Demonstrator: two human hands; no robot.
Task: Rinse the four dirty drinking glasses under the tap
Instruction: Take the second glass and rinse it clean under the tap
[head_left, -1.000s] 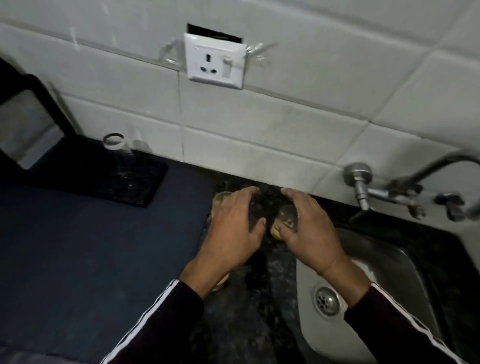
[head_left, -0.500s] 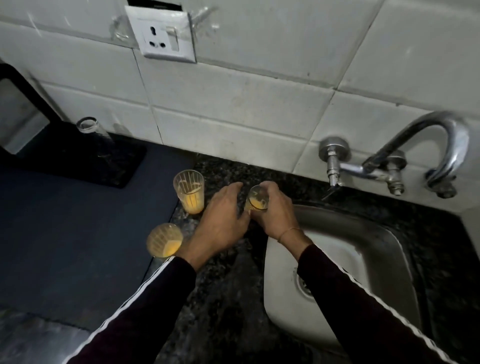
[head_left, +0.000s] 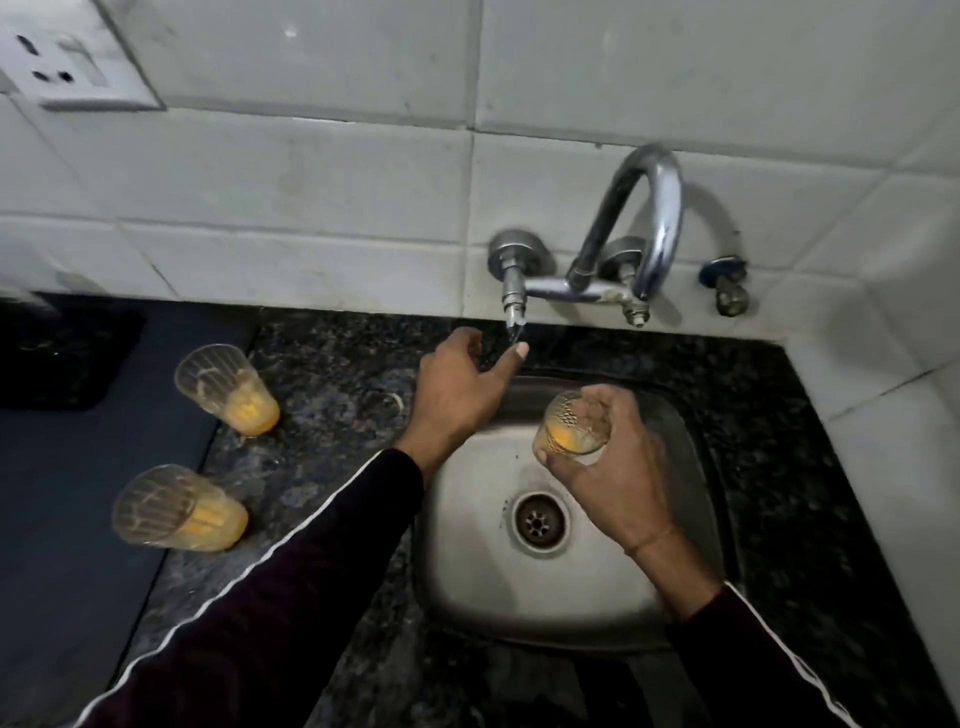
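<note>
The right hand (head_left: 618, 467) grips one clear ribbed glass with orange residue (head_left: 571, 423) above the steel sink (head_left: 545, 597). The left hand (head_left: 457, 395), fingers loosely curled and holding nothing, reaches the chrome tap's lever (head_left: 515, 325). No water runs, and two dirty glasses (head_left: 228, 389) wait on the counter; rinsing appears not yet begun.

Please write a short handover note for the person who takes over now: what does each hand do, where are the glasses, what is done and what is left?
Left hand: reaching to the left tap handle, fingertips at it, holding nothing.
Right hand: grips one dirty glass over the sink, orange residue inside.
Two more dirty glasses stand on the counter left of the sink: the back glass and the front glass. A fourth glass is not in view.
Done: one glass brought to the sink. No water shows from the spout.
Left: open the tap, rinse all the glasses.
</note>
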